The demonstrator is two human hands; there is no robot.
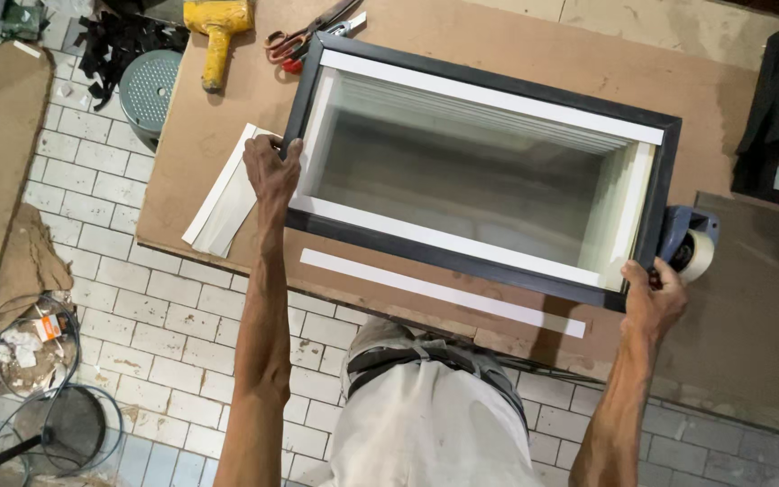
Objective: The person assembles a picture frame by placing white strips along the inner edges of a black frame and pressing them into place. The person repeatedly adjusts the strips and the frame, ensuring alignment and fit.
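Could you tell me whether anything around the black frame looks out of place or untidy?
Nothing looks damaged. The black frame sits skewed on the brown board, held by the left hand and right hand. One white strip lies loose beside it, and black scraps litter the tiled floor.

Frame (480,243) on board (227,99); strip (439,292) before; tape dispenser (689,243) right.

black frame (462,257), white strip (444,293), yellow tool (216,27).

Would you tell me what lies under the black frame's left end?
White strips stick out from beneath the black frame by the left hand. How far they run underneath is hidden by the frame.
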